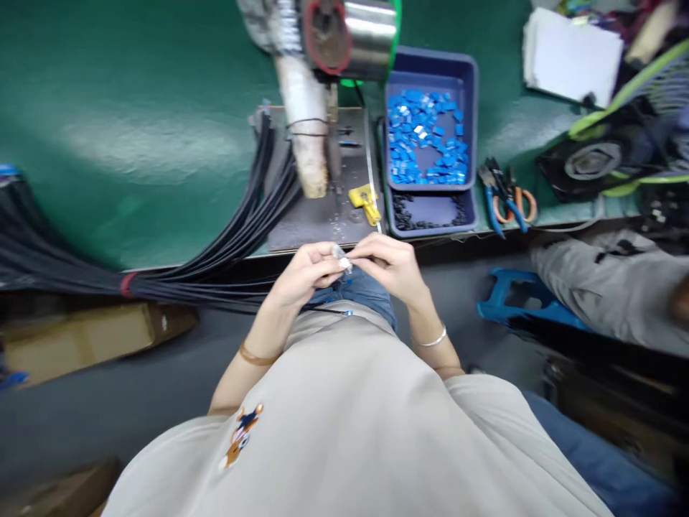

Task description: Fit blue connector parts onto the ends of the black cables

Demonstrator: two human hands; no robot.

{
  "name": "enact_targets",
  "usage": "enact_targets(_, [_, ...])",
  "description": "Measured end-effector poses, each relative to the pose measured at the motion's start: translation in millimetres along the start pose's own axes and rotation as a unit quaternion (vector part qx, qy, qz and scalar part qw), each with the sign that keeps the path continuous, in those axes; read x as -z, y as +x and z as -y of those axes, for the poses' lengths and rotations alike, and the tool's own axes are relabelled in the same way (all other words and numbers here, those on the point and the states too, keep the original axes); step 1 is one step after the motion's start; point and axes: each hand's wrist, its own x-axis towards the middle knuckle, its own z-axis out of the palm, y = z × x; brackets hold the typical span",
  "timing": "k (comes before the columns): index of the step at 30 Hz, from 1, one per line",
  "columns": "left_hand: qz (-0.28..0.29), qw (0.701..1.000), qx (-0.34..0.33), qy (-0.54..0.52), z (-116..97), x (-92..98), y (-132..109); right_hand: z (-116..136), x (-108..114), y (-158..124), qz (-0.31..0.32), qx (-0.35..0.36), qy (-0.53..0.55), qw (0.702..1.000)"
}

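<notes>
My left hand point(304, 273) and my right hand point(390, 266) meet just in front of the bench edge, above my lap. Both are pinched together on a small pale grey piece point(342, 260) between the fingertips; it is too small and blurred to name. A thin dark wire with a blue tip point(338, 311) runs across my lap below the hands. A thick bundle of black cables point(237, 230) fans out from a grey metal work plate point(323, 212) toward the left.
A blue tray point(430, 57) holds several small blue parts point(425, 140) and black pieces in its near section. Blue-handled pliers and orange cutters point(506, 201) lie to its right. A yellow tool point(366, 203) rests on the plate. Another person's grey-clad leg point(603, 287) is at the right.
</notes>
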Motion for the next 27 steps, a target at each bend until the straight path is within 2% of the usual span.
enact_targets(4, [0.005, 1.0, 0.016, 0.007, -1, 3.5, 1, -4, 1, 1, 0.041, 0.02, 0.024, 0.999])
enact_targets(7, [-0.012, 1.0, 0.025, -0.006, -3, 3.1, 2, -8, 4, 1, 0.062, 0.031, 0.029, 0.997])
enact_targets(11, [-0.029, 0.999, 0.045, -0.01, -5, -0.6, 2, -10, 6, 0, 0.078, 0.029, 0.035, 0.996])
enact_targets(20, [-0.016, 0.999, 0.046, 0.001, -4, 1.1, 2, -9, 7, -2, 0.092, 0.024, 0.043, 0.995])
enact_targets(23, [-0.005, 0.999, 0.028, 0.022, -2, 3.6, 2, -5, 9, 0, 0.092, -0.002, 0.067, 0.993])
enact_targets(27, [0.026, 0.995, -0.007, 0.098, -1, 4.0, 3, 0, 15, 1, 0.126, -0.083, 0.121, 0.981])
